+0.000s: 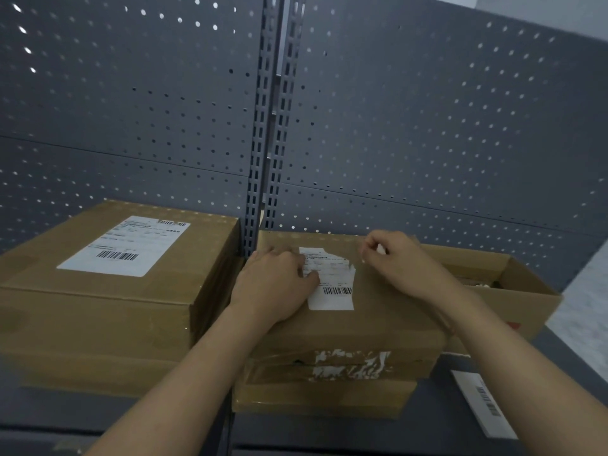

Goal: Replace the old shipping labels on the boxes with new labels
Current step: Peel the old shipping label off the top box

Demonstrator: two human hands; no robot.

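A closed cardboard box (378, 311) sits on top of a stack in front of me. On its lid is a white shipping label (332, 287), torn along its upper right part, with a barcode near the bottom. My left hand (276, 284) lies flat on the lid and presses the label's left edge. My right hand (398, 261) hovers over the lid to the right of the label and pinches a small white scrap of label (381, 249) between its fingertips.
A bigger closed box (108, 297) with a whole white label (125, 246) stands at the left. An open cardboard box (513, 291) is at the right. A loose label sheet (483, 403) lies on the dark shelf (437, 429). Grey pegboard (427, 126) backs the shelf.
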